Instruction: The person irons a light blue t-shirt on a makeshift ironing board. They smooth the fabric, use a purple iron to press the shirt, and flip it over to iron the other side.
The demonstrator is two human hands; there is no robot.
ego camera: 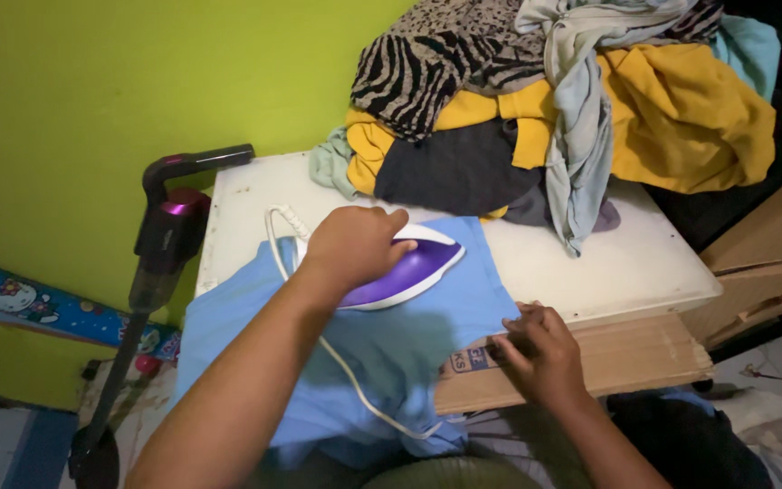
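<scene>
Gripping the purple iron (409, 267) with fingers curled shut, the left hand (355, 244) presses it onto the light blue garment (382, 344) on the desk (626, 263); the right hand (540, 349) pinches the garment's edge.

I see a lime-green wall (92, 81) behind the white counter (626, 263), wooden furniture (771, 244) at right, and what may be pale tiled floor (771, 407) in dim light.

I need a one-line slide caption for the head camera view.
Left hand presses a purple iron on a light blue garment; right hand holds its edge.
</scene>
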